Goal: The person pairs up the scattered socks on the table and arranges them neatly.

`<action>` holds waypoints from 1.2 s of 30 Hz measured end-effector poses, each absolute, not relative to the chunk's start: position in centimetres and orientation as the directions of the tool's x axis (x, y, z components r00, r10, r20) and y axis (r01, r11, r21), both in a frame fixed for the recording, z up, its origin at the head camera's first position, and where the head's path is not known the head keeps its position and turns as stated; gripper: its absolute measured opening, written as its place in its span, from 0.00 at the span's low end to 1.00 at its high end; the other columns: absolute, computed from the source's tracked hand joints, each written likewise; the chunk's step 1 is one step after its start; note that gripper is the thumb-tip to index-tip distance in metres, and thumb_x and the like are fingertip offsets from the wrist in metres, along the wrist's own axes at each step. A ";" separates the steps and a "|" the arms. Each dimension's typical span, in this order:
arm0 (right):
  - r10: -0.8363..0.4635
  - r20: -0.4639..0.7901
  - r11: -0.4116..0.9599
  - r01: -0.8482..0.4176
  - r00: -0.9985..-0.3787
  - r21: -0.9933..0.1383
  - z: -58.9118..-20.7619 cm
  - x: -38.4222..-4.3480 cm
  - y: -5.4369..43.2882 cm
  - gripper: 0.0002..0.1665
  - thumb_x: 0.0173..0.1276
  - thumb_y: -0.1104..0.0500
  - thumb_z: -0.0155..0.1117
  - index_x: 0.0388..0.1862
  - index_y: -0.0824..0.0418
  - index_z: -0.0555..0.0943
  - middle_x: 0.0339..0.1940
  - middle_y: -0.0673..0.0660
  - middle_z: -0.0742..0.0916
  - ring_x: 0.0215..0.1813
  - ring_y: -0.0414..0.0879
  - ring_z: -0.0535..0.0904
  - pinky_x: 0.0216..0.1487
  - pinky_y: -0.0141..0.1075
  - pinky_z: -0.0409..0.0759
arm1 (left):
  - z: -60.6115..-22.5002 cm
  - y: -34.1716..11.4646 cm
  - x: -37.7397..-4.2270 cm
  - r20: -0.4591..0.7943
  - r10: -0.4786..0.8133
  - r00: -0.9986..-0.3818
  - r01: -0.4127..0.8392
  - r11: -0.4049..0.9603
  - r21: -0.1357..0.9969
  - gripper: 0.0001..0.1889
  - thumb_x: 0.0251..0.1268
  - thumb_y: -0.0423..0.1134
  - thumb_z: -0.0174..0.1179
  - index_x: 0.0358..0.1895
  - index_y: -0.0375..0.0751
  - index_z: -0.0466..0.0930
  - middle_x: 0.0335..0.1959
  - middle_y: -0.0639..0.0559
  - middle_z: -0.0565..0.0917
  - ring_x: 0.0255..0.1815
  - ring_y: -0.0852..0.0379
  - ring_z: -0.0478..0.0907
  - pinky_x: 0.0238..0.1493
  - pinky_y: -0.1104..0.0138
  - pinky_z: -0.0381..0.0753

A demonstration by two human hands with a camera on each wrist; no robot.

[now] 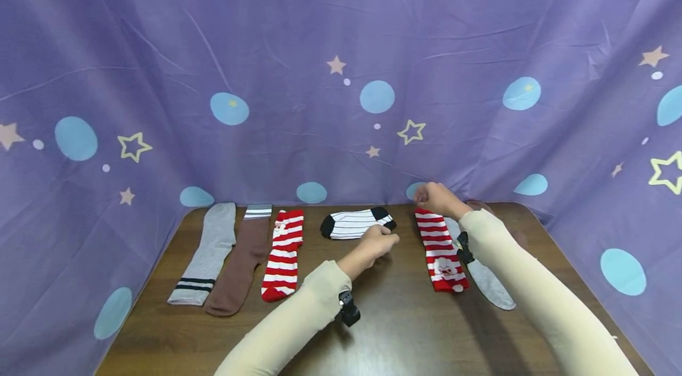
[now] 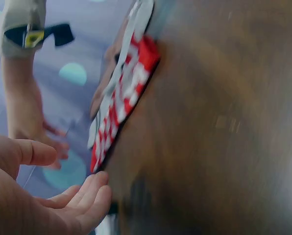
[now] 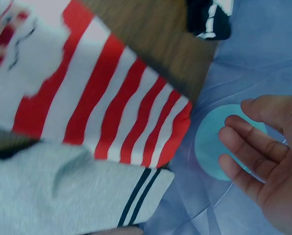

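My left hand is over the table just in front of a white ankle sock with thin dark stripes and black ends. In the left wrist view its fingers and thumb are spread apart with nothing between them. At the far end of a red-and-white striped sock with a bearded face on it is my right hand. The right wrist view shows that hand with loosely bent fingers and an empty palm, beside the sock's red cuff. A grey sock with two dark bands lies alongside this striped sock.
On the table's left side lie a grey sock, a brown sock and another red-and-white striped sock. My right arm partly hides a brown sock at the right. A purple curtain rises behind the table's far edge.
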State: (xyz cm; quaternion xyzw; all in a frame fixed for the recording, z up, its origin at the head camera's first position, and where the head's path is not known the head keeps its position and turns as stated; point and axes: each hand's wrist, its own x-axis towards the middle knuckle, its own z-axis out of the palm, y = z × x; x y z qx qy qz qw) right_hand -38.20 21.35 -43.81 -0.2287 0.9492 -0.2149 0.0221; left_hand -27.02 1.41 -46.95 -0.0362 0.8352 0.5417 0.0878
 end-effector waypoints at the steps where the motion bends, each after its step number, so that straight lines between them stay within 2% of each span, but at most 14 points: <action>1: -0.459 0.063 0.805 -0.445 -0.886 -0.393 -43.9 -38.1 21.5 0.07 0.62 0.69 0.65 0.38 0.69 0.86 0.31 0.59 0.89 0.35 0.49 0.83 0.43 0.47 0.83 | -47.2 1.9 -26.6 -0.215 0.060 -0.975 -0.176 0.385 0.906 0.17 0.57 0.34 0.59 0.49 0.29 0.82 0.37 0.42 0.87 0.35 0.52 0.84 0.38 0.62 0.84; 4: -0.498 0.052 0.816 -0.488 -0.866 -0.310 -44.4 -38.0 21.8 0.05 0.63 0.70 0.65 0.36 0.66 0.87 0.32 0.57 0.89 0.37 0.49 0.83 0.45 0.48 0.84 | -47.7 3.3 -25.5 -0.312 0.127 -0.942 -0.261 0.309 0.915 0.11 0.58 0.32 0.57 0.42 0.31 0.82 0.37 0.36 0.89 0.36 0.47 0.89 0.40 0.59 0.88; 6: -0.511 0.035 0.824 -0.502 -0.859 -0.264 -44.7 -37.9 21.8 0.04 0.64 0.69 0.66 0.34 0.64 0.87 0.32 0.55 0.89 0.36 0.48 0.82 0.43 0.47 0.84 | -47.9 4.2 -25.0 -0.354 0.155 -0.922 -0.304 0.277 0.912 0.08 0.60 0.32 0.58 0.38 0.32 0.82 0.40 0.34 0.89 0.34 0.49 0.89 0.39 0.61 0.88; 11: -0.541 0.014 0.828 -0.535 -0.841 -0.168 -45.3 -37.9 21.9 0.05 0.64 0.68 0.66 0.34 0.61 0.87 0.31 0.53 0.88 0.34 0.46 0.82 0.39 0.45 0.83 | -48.1 5.9 -24.2 -0.423 0.148 -0.894 -0.379 0.254 0.890 0.07 0.61 0.32 0.60 0.38 0.31 0.83 0.40 0.34 0.89 0.23 0.60 0.81 0.30 0.69 0.85; 15: -0.557 0.005 0.821 -0.552 -0.830 -0.142 -45.7 -37.6 22.0 0.06 0.62 0.69 0.69 0.36 0.61 0.88 0.35 0.54 0.90 0.39 0.50 0.85 0.42 0.47 0.85 | -48.4 7.0 -23.9 -0.445 0.147 -0.883 -0.399 0.263 0.879 0.03 0.60 0.31 0.60 0.33 0.35 0.82 0.38 0.35 0.90 0.19 0.62 0.76 0.24 0.73 0.79; 17: -0.562 -0.003 0.819 -0.556 -0.827 -0.142 -45.9 -37.5 22.0 0.06 0.61 0.69 0.71 0.36 0.61 0.88 0.37 0.55 0.90 0.41 0.51 0.86 0.44 0.47 0.85 | -48.6 7.5 -23.9 -0.433 0.130 -0.892 -0.378 0.309 0.873 0.05 0.58 0.31 0.61 0.26 0.39 0.79 0.34 0.37 0.90 0.18 0.62 0.75 0.20 0.74 0.74; 19: -0.573 -0.004 0.813 -0.567 -0.820 -0.129 -46.0 -37.4 22.1 0.06 0.60 0.69 0.73 0.36 0.61 0.88 0.38 0.56 0.90 0.42 0.51 0.86 0.45 0.48 0.85 | -48.6 8.0 -23.9 -0.392 0.088 -0.916 -0.328 0.403 0.855 0.11 0.55 0.32 0.64 0.19 0.43 0.75 0.24 0.43 0.89 0.16 0.61 0.75 0.16 0.74 0.69; 22: -0.600 0.007 0.798 -0.599 -0.800 -0.071 -46.4 -37.3 22.0 0.07 0.59 0.68 0.74 0.36 0.61 0.88 0.39 0.56 0.91 0.42 0.52 0.86 0.44 0.48 0.85 | -48.7 8.5 -24.1 -0.296 0.031 -0.955 -0.223 0.583 0.781 0.19 0.50 0.35 0.68 0.10 0.46 0.69 0.09 0.52 0.78 0.12 0.60 0.72 0.12 0.72 0.62; 25: -0.626 0.023 0.779 -0.626 -0.779 -0.004 -46.9 -37.3 22.0 0.07 0.60 0.68 0.73 0.37 0.60 0.88 0.38 0.56 0.90 0.42 0.52 0.86 0.43 0.48 0.86 | -49.0 8.9 -24.5 -0.244 0.026 -0.969 -0.158 0.695 0.702 0.23 0.48 0.39 0.72 0.06 0.46 0.67 0.04 0.56 0.68 0.11 0.58 0.69 0.12 0.71 0.60; 28: -0.647 0.053 0.762 -0.646 -0.760 0.044 -47.6 -37.3 21.9 0.09 0.59 0.70 0.71 0.36 0.58 0.88 0.36 0.54 0.88 0.40 0.53 0.85 0.40 0.47 0.85 | -49.4 9.4 -24.9 -0.213 0.040 -0.976 -0.107 0.766 0.634 0.21 0.47 0.43 0.74 0.08 0.43 0.72 0.08 0.53 0.73 0.14 0.56 0.72 0.15 0.69 0.65; 32: -0.692 0.106 0.722 -0.681 -0.714 0.122 -48.5 -37.5 22.1 0.12 0.55 0.73 0.69 0.28 0.56 0.86 0.29 0.53 0.84 0.35 0.52 0.83 0.33 0.46 0.82 | -50.1 10.4 -25.4 -0.129 0.021 -0.991 -0.045 0.871 0.489 0.16 0.44 0.49 0.75 0.23 0.41 0.82 0.23 0.50 0.85 0.27 0.53 0.82 0.25 0.66 0.78; 34: -0.715 0.124 0.699 -0.695 -0.688 0.170 -49.0 -37.5 22.3 0.13 0.53 0.72 0.69 0.24 0.54 0.84 0.28 0.52 0.82 0.33 0.52 0.83 0.31 0.46 0.81 | -50.5 10.9 -25.6 -0.104 0.007 -0.995 -0.038 0.904 0.426 0.17 0.44 0.52 0.76 0.28 0.42 0.84 0.28 0.50 0.87 0.31 0.53 0.84 0.29 0.64 0.81; 36: -0.737 0.137 0.674 -0.705 -0.662 0.222 -49.4 -37.6 22.5 0.13 0.54 0.71 0.70 0.21 0.53 0.82 0.27 0.52 0.81 0.34 0.52 0.82 0.29 0.45 0.80 | -50.8 11.3 -25.6 -0.083 0.011 -0.996 -0.022 0.925 0.379 0.17 0.44 0.53 0.76 0.29 0.43 0.85 0.29 0.51 0.88 0.31 0.54 0.85 0.28 0.63 0.81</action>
